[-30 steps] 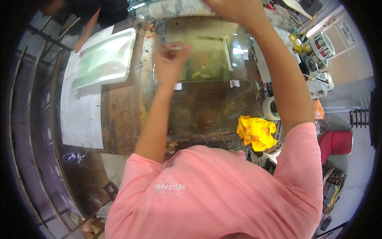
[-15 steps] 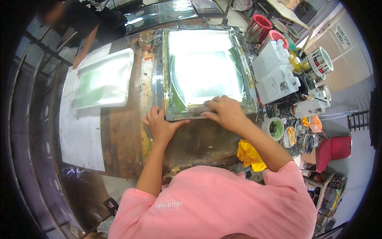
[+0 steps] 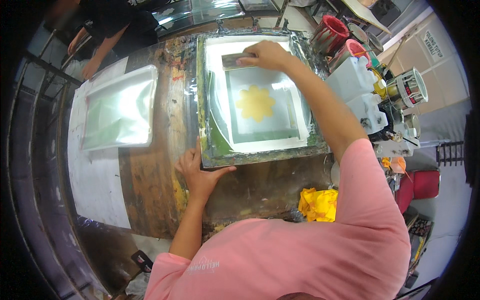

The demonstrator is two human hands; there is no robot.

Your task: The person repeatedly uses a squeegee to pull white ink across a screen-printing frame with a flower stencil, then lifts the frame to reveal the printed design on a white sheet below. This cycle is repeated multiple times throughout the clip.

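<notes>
Right hand [image 3: 265, 56] pinches a flat brown bar [image 3: 230, 61] inside the stained rectangular frame [image 3: 265, 159]'s far edge. Left hand [image 3: 197, 172], thumb splayed, brackets its near-left corner; brown tabletop [image 3: 255, 189] extends nearside.

A red chair [image 3: 425, 184] stands at the right. White plastic jugs [image 3: 354, 80] sit near red-streaked cans [image 3: 328, 36].

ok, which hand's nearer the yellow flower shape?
Right hand, on the squeegee just beyond the yellow flower shape; left hand is farther, at the near-left corner of the screen frame.
</notes>
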